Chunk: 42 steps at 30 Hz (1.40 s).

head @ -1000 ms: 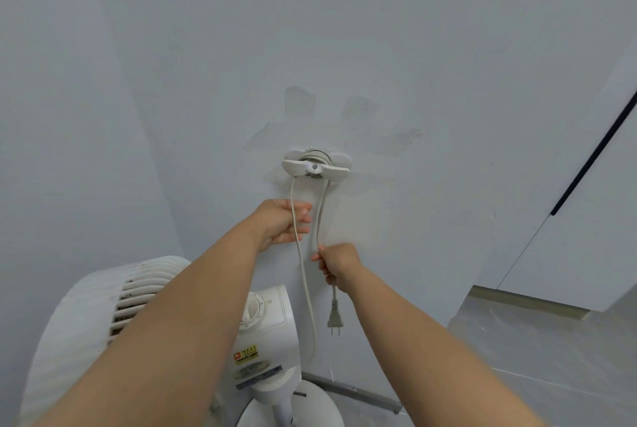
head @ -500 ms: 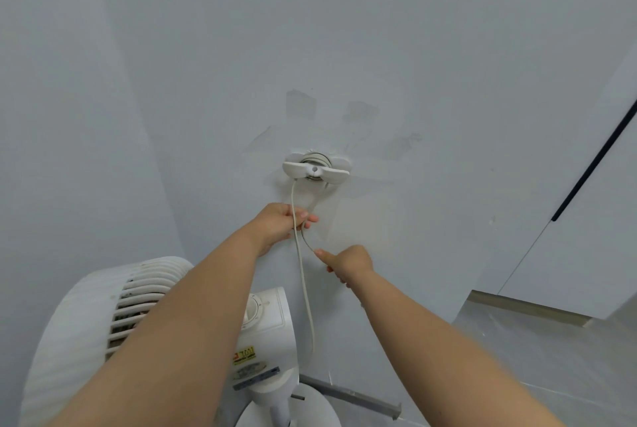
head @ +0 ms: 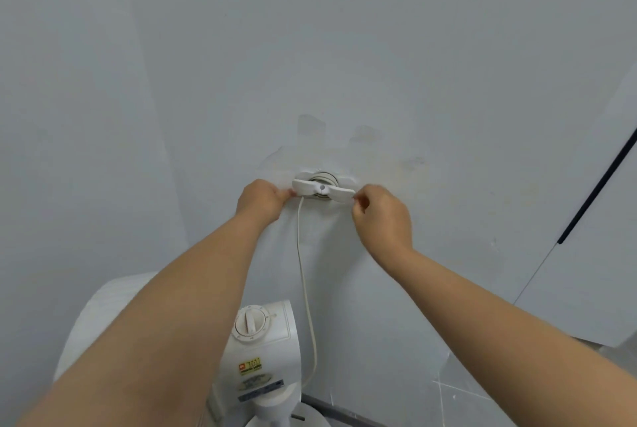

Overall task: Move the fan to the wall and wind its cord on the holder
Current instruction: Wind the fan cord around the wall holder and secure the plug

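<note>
While both your arms reach up and forward, your left forearm [head: 165,323] crosses in front of the fan and your right forearm [head: 499,306] comes in from the lower right. One fan [head: 262,350] stands below them, near the wall [head: 379,47]. Its pale rounded head shows blurred to the left of your left arm, and its white body carries one round dial [head: 250,321]. Under the dial sit a yellow-and-red sticker [head: 250,367] and a greyish one with a dark strip; the print on both is too blurred to read. To the lower right lies grey tiled floor [head: 482,402].

One white cord [head: 303,271] runs in a slack line from beside the fan's body up the wall to the holder.

Your left hand [head: 262,200] is at the left wing, knuckles towards you and fingers curled. The fingertips are hidden behind the hand, so you cannot tell whether that grip has closed on the wing. Your right hand [head: 382,216] has its wrist bent, and its grip is a tight thumb-and-forefinger pinch on the tip of the right wing.

One holder [head: 322,187] is fixed to the wall between your hands. It has two flat wings on a round hub, and turns of cord are wound behind them. Further right stands a pale door [head: 586,271] with one dark slanting strip [head: 599,185].
</note>
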### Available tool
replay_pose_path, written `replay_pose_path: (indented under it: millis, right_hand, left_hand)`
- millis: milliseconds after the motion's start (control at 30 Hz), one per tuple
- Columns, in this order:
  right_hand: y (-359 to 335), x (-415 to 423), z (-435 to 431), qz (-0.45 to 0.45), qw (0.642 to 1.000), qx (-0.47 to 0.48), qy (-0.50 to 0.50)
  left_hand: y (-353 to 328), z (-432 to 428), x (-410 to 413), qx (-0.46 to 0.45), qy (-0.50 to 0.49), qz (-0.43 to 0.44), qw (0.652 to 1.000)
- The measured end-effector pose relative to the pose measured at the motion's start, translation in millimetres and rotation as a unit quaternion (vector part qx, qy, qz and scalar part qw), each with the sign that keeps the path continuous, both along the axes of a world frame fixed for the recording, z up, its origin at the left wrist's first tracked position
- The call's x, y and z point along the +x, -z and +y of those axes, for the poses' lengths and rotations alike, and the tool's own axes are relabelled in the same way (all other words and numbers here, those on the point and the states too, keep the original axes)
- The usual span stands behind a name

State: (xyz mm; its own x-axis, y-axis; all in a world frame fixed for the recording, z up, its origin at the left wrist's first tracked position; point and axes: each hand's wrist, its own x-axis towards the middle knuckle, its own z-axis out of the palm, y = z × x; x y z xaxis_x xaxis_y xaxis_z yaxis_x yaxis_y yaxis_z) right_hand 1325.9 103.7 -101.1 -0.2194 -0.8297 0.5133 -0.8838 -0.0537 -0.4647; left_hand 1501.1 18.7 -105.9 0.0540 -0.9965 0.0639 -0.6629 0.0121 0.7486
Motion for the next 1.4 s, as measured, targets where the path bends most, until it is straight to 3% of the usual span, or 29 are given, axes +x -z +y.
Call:
replay_pose_path:
  millis: [133,300,433,633,767,1000,1100,1233,1400]
  right_hand:
    - [-14,-7,-1,-0.008,0.999,-0.030,-0.040]
    - [-19,0,-5,0.040,0.996,0.006,-0.077]
    - [-23,1,-4,0.068,0.994,0.025,-0.076]
    - [-34,1,-7,0.131,0.987,0.080,-0.036]
    - [-46,6,-5,0.126,0.985,0.119,-0.019]
    - [-61,9,2,0.038,0.985,0.166,-0.027]
    - [-68,19,6,-0.037,0.988,0.127,-0.086]
    - [-83,36,7,-0.156,0.960,0.136,-0.187]
    - [-84,39,4,-0.154,0.956,0.151,-0.198]
  left_hand:
    - [-20,-2,0,0.016,-0.013,-0.017,1.000]
    - [-26,-3,0,0.069,0.001,0.205,0.976]
    - [-44,1,6,0.081,0.040,0.245,0.965]
    - [-83,11,17,0.126,0.109,0.162,0.973]
    - [-102,24,18,0.105,0.136,0.112,0.979]
    - [-123,41,24,0.059,0.188,-0.017,0.980]
    - [-133,48,20,0.047,0.204,-0.052,0.977]
    - [-142,59,10,0.046,0.233,-0.076,0.968]
    - [-147,66,9,0.073,0.266,-0.129,0.953]
